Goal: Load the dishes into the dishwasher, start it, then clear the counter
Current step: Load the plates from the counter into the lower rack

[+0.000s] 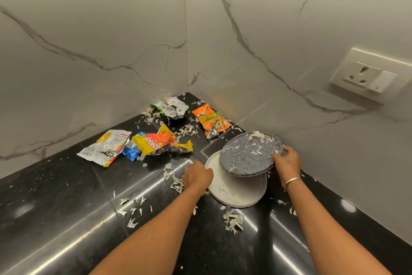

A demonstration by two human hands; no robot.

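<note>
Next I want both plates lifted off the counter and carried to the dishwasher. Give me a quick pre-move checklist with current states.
1. Right hand grips the speckled grey plate: ok, its fingers curl round the right rim.
2. Left hand holds the white plate: cannot tell; it is at the left edge, but its fingers are hidden.
3. Grey plate free of scraps: not ok, white bits lie near its far rim.
4. Grey plate level: not ok, it is tilted above the white plate.
5. Counter cleared: not ok, snack wrappers and peelings are on it.
6. Dishwasher open: cannot tell, it is not in view.
</note>
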